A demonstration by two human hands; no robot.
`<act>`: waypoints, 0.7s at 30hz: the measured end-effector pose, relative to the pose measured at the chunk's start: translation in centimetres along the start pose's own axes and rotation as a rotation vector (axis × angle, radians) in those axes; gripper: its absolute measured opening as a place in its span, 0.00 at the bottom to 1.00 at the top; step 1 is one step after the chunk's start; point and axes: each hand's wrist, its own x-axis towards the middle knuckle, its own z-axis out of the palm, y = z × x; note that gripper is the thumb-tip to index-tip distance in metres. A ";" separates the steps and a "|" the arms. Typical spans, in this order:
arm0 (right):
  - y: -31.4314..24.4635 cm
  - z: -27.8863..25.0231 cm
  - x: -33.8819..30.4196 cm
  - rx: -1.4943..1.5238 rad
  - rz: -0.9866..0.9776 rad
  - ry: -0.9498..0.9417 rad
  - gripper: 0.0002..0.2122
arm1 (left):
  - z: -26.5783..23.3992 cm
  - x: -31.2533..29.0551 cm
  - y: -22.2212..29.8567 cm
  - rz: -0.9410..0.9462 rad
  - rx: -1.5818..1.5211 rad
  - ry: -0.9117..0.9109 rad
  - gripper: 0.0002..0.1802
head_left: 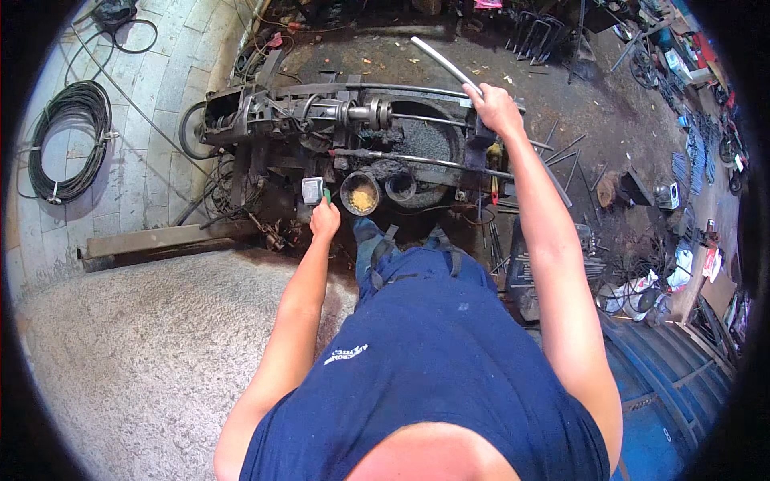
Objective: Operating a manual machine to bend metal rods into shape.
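My right hand (495, 108) is closed round a long, pale metal rod (439, 60) that slants up to the left above the machine's right end. Past the hand, my forearm partly hides the line of the rod. My left hand (324, 218) is at the machine's front, fingers drawn together at a small green piece (326, 196) beside a small light-grey box (312, 191). Whether the two are joined I cannot tell. The long, greasy machine (321, 112) lies crosswise ahead of me, with a shaft and parallel bars. Right of my left hand stands a round can (348, 195) with yellowish stuff inside.
A second round container (400, 186) adjoins the can. At left are a coil of black cable (70, 143) and a metal beam (164, 238). Several thin rods (565, 152) lie on the dark floor at right, near a rack of metal pieces (525, 272). Blue metal sheeting (654, 377) is at lower right.
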 end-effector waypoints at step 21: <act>-0.1 -0.5 -0.3 0.009 -0.005 0.012 0.28 | 0.8 0.3 -0.8 0.036 -0.015 0.044 0.21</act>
